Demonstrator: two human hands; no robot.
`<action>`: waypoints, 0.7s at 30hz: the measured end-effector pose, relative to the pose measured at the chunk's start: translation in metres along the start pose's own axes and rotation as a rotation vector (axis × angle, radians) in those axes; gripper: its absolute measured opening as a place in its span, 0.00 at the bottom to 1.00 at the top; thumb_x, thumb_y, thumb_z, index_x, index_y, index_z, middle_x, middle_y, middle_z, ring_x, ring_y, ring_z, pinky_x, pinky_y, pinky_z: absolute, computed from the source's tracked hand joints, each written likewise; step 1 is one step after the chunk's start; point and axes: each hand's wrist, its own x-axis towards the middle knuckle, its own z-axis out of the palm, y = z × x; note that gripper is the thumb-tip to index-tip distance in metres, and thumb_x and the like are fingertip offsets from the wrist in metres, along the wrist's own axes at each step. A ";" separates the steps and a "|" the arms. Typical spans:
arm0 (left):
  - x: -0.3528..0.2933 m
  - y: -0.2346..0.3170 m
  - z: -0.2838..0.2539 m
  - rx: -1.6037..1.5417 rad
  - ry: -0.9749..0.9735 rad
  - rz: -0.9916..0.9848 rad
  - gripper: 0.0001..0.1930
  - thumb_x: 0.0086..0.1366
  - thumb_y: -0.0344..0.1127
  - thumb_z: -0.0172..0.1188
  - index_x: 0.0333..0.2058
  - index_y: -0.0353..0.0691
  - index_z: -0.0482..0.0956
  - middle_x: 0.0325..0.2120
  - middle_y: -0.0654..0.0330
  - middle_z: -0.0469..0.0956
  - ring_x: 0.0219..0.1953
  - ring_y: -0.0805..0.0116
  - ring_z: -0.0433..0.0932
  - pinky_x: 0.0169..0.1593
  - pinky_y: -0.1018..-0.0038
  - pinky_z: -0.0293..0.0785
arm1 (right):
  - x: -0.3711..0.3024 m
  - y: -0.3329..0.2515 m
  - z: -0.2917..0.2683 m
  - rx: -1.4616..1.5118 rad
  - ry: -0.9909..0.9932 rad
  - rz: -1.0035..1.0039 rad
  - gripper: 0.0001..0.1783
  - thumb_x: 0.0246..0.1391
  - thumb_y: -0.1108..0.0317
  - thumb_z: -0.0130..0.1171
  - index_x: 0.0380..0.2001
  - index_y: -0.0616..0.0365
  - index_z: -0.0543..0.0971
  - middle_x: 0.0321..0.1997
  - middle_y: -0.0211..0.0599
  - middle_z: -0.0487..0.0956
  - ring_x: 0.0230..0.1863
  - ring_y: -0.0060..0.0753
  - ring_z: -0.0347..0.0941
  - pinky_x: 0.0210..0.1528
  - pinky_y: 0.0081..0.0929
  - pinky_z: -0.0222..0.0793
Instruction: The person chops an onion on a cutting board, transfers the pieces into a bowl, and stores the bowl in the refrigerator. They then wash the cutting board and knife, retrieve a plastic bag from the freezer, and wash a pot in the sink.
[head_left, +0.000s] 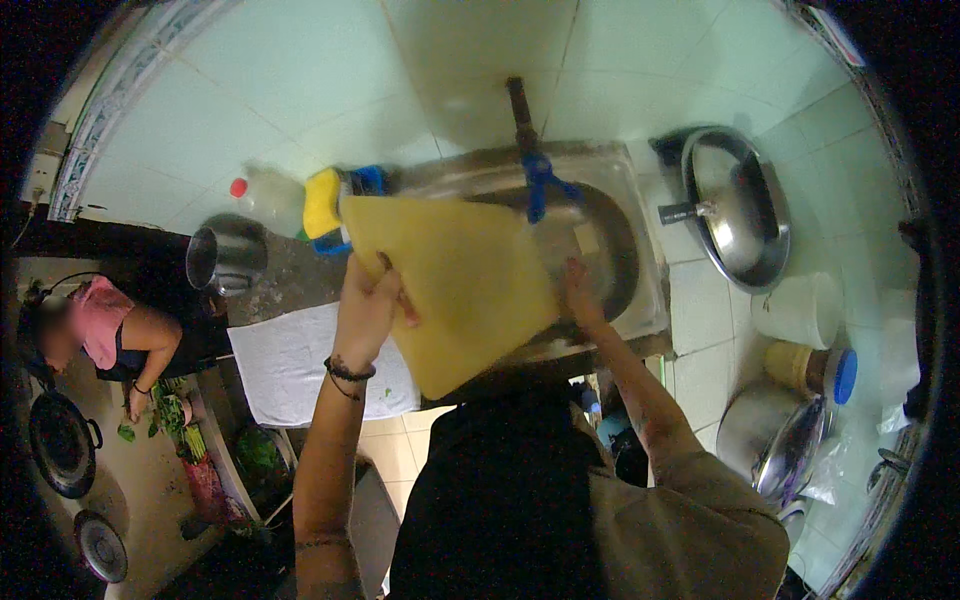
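The left hand (370,295) is clamped on a yellow board (465,290) at its handle hole. To its right, the right hand (581,298) looks spread over the sink (652,300). Rinsing seems underway; next calls for a steady left grip.

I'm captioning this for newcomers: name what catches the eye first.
The yellow cutting board, held mid-picture by the left hand and hiding part of the steel sink, stands out first. Next come the blue faucet at the sink's back and, at far left, a co-worker in pink.
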 end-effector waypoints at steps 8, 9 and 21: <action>-0.007 -0.012 0.032 0.071 -0.016 0.049 0.15 0.65 0.25 0.45 0.50 0.37 0.58 0.31 0.55 0.74 0.19 0.68 0.76 0.21 0.74 0.75 | 0.040 -0.089 0.055 0.352 0.187 -0.483 0.31 0.66 0.57 0.32 0.68 0.57 0.49 0.72 0.44 0.48 0.73 0.43 0.39 0.73 0.34 0.32; -0.009 -0.013 0.035 0.070 -0.018 0.052 0.15 0.65 0.25 0.45 0.50 0.37 0.58 0.31 0.55 0.74 0.18 0.68 0.76 0.21 0.74 0.75 | 0.049 -0.080 0.055 0.306 0.155 -0.496 0.31 0.66 0.56 0.32 0.68 0.59 0.49 0.73 0.45 0.47 0.73 0.44 0.38 0.73 0.35 0.30; -0.004 0.005 0.025 0.055 -0.037 0.005 0.18 0.64 0.24 0.47 0.52 0.36 0.59 0.40 0.56 0.73 0.29 0.67 0.78 0.28 0.74 0.76 | 0.039 -0.037 0.046 0.388 0.260 -0.151 0.30 0.65 0.58 0.31 0.67 0.56 0.51 0.72 0.44 0.50 0.71 0.51 0.44 0.71 0.38 0.37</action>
